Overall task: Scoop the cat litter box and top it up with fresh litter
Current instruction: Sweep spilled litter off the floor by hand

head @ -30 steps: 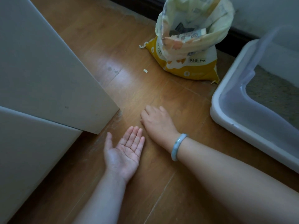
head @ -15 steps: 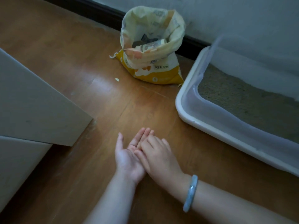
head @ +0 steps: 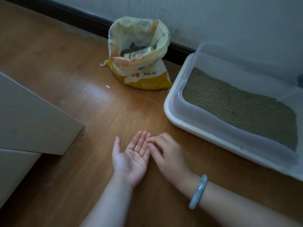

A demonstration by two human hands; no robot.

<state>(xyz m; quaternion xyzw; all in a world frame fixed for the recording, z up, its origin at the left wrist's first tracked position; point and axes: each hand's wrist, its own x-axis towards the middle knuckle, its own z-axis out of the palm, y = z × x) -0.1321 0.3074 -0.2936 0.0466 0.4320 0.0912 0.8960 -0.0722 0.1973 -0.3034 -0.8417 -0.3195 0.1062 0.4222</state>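
A person's two bare forearms reach over a wooden floor (head: 68, 79), a pale blue-green bangle (head: 198, 191) on the right wrist. The left hand (head: 131, 159) lies palm up just above the boards, its fingers (head: 139, 141) straight and together, thumb spread, nothing gripped; whether any grains lie in the palm is too small to tell. The right hand (head: 167, 154) lies palm down just beside it, slightly blurred, fingers loosely bent with the tips touching the edge of the left hand's fingers, and nothing seen held in them.

To the right stands the cat litter box (head: 170, 112), a white tray with a clear raised wall, holding a level bed of grey-brown litter (head: 237, 102). To the left, the corner of a pale cabinet (head: 32, 112) juts into view.

Farther back, the litter bag (head: 139, 63), cream above and yellow below, stands upright on the floor near the box's far corner, its top rolled open. A small pale scrap (head: 107, 86) lies on the boards beside it. Behind run a dark baseboard (head: 73, 15) and a light wall (head: 213, 17).
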